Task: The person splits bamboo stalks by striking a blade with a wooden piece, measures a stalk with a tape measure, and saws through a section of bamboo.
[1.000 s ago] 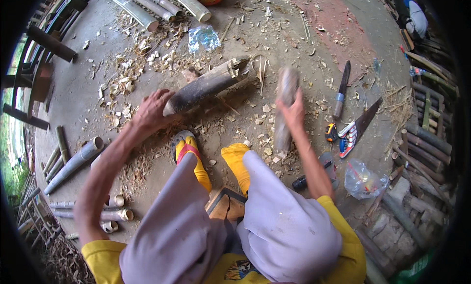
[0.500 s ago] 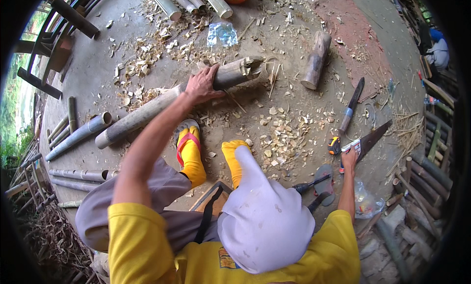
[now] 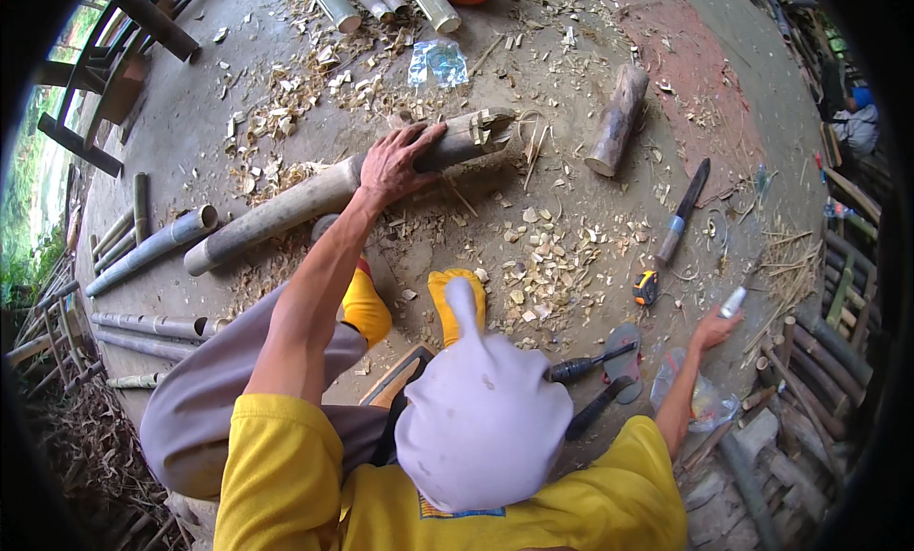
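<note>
A thick bamboo pole (image 3: 276, 216) lies slanted across the ground in front of me, its splintered, notched end pointing right. My left hand (image 3: 400, 163) grips it from above near that end, with fingers spread over the dark upper side. Out to the right, my right hand (image 3: 712, 330) is closed round the handle of a handsaw (image 3: 732, 302). The saw's blade is turned nearly edge-on and hardly shows. Nearby, a yellow and black tape measure (image 3: 646, 287) and a long knife (image 3: 682, 218) lie on the ground.
A short log (image 3: 618, 122) lies beyond. Wood chips (image 3: 547, 260) litter the floor. Near my right arm are a power drill (image 3: 581, 368), a loose sandal (image 3: 625, 356) and a plastic bag (image 3: 709, 399). More bamboo (image 3: 157, 251) lies left. Stacked poles (image 3: 828, 360) line the right edge.
My right hand has moved right and turned the handsaw, so its blade now shows edge-on. My left foot has shifted toward the pole, and my left hand's fingers have spread slightly on it.
</note>
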A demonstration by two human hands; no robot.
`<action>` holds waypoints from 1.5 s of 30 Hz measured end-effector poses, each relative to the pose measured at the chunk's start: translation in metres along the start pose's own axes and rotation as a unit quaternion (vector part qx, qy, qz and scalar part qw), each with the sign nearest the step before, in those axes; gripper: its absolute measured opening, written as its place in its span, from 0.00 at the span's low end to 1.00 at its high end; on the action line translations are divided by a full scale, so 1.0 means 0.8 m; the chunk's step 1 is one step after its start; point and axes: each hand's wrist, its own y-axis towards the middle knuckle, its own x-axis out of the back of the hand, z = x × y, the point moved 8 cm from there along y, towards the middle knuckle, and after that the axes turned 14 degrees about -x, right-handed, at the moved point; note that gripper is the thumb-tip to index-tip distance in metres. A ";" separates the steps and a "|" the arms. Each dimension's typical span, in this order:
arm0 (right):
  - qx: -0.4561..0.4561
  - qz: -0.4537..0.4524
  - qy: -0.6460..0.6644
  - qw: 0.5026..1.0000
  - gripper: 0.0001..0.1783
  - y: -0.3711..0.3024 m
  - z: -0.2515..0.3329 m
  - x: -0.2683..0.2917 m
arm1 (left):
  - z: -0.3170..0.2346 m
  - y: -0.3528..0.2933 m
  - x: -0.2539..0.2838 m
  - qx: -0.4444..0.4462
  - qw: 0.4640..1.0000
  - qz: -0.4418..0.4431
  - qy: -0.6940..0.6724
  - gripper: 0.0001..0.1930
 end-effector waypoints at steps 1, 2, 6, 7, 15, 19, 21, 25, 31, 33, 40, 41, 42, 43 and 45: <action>0.027 -0.028 0.076 0.996 0.31 0.021 -0.007 0.030 | -0.002 0.005 -0.001 -0.007 1.000 -0.010 -0.007 0.41; 0.057 -0.059 0.148 0.986 0.30 0.045 -0.018 0.064 | -0.002 0.014 -0.006 0.013 0.999 -0.017 -0.037 0.38; 0.026 0.096 0.316 0.943 0.17 -0.112 0.112 0.148 | 0.022 0.002 -0.003 0.127 0.990 0.003 -0.064 0.31; 0.048 0.138 0.358 0.922 0.12 -0.139 0.141 0.165 | 0.028 0.003 -0.008 0.148 0.986 0.001 -0.075 0.31; 0.182 0.427 0.381 0.800 0.22 -0.395 0.279 0.152 | 0.030 0.016 -0.022 0.180 0.980 0.012 -0.083 0.31; 0.245 0.493 0.403 0.731 0.27 -0.456 0.323 0.129 | 0.032 0.015 -0.023 0.202 0.976 0.047 -0.070 0.31; 0.258 0.497 0.383 0.735 0.27 -0.465 0.325 0.120 | 0.032 0.016 -0.019 0.209 0.974 0.047 -0.079 0.32; 0.273 0.501 0.346 0.745 0.27 -0.471 0.316 0.121 | 0.031 0.019 -0.015 0.220 0.971 0.049 -0.083 0.32; 0.340 0.469 0.278 0.767 0.27 -0.457 0.245 0.189 | 0.035 0.010 -0.012 0.225 0.971 0.036 -0.071 0.32; 0.360 0.463 0.257 0.768 0.27 -0.457 0.244 0.188 | 0.035 0.010 -0.006 0.234 0.970 0.030 -0.066 0.32; 0.253 0.522 0.305 0.756 0.22 -0.489 0.358 0.070 | 0.030 0.023 -0.012 0.227 0.971 0.022 -0.073 0.33; 0.258 0.511 0.310 0.759 0.21 -0.485 0.344 0.079 | 0.029 0.023 -0.012 0.227 0.971 0.024 -0.072 0.33; 0.266 0.498 0.314 0.763 0.21 -0.477 0.320 0.090 | 0.026 0.024 -0.016 0.224 0.971 0.035 -0.075 0.33; 0.333 0.446 0.288 0.779 0.23 -0.473 0.290 0.114 | 0.032 0.021 -0.012 0.230 0.970 0.040 -0.071 0.33; 0.392 0.416 0.242 0.784 0.24 -0.460 0.227 0.173 | 0.032 0.018 -0.017 0.227 0.972 0.038 -0.050 0.32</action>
